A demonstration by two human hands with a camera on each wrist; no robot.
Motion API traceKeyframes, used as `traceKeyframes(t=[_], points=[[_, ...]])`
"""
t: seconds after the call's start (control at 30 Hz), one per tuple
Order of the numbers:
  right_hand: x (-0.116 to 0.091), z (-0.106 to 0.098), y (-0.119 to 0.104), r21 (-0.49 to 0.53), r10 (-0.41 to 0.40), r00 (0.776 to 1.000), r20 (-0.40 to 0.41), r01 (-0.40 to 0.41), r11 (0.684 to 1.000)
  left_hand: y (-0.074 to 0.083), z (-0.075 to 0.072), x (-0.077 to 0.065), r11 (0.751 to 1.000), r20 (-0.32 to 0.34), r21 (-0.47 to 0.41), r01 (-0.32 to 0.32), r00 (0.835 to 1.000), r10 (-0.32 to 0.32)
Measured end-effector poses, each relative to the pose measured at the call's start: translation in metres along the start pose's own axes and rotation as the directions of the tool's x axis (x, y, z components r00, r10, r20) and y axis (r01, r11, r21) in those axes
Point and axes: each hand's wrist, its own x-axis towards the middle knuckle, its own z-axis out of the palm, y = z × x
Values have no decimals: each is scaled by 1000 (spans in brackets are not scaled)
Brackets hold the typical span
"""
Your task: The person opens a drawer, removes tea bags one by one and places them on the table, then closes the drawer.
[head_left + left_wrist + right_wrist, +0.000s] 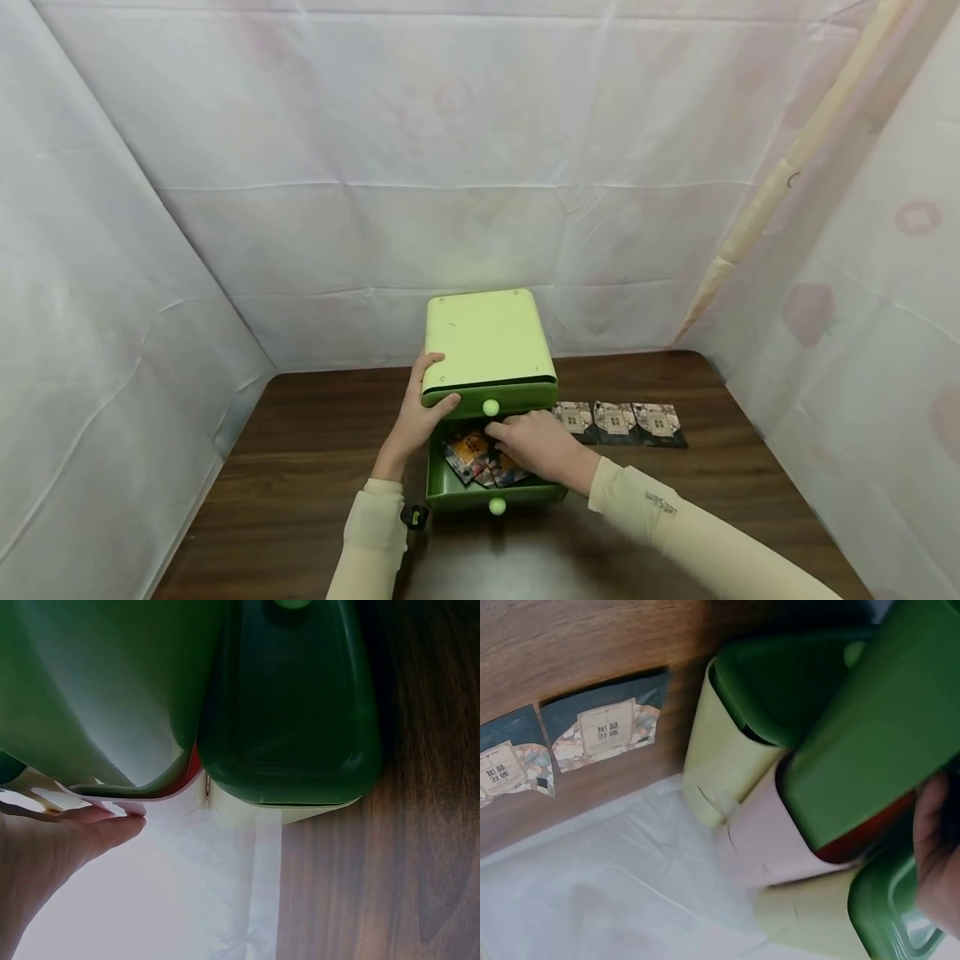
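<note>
A small chest of drawers (pixel 486 337) with a pale yellow-green top stands at the back of the table. Its middle green drawer (pixel 457 500) is pulled out, and several patterned packets (pixel 468 452) lie inside. My left hand (pixel 415 417) grips the chest's front left corner, thumb on the top drawer's front (pixel 468 404) and fingers along the side and top. Over the open drawer, my right hand (pixel 543 446) reaches in with fingers curled down among the packets. Its fingertips are hidden, and I cannot tell whether they pinch a packet.
Three flat packets (pixel 615 422) lie in a row on the wooden table (pixel 322 475), right of the chest. White printed cloth (pixel 480 150) hangs close behind and along both sides. The right wrist view shows the chest's pink middle tier (pixel 757 832) between paler ones.
</note>
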Motion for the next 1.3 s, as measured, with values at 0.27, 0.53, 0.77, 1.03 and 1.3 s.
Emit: traceKeyframes(t=[0.27, 0.53, 0.77, 1.03, 1.3], points=[[-6, -15, -7, 150, 70, 997, 26, -73, 986, 0, 0, 1, 999, 4, -39, -6, 1000, 6], [-11, -20, -14, 225, 104, 994, -12, -99, 969, 0, -2, 2, 999, 6, -42, -26, 1000, 26], [-18, -18, -15, 199, 99, 989, -112, -75, 977, 1, -1, 2, 999, 3, -23, -26, 1000, 26], [-29, -20, -14, 244, 108, 985, -134, -73, 967, 6, 0, 0, 999, -20, 40, 16, 1000, -16], [-43, -22, -14, 247, 87, 993, -84, -64, 967, 6, 2, 0, 1000, -14, 0, 6, 1000, -6]])
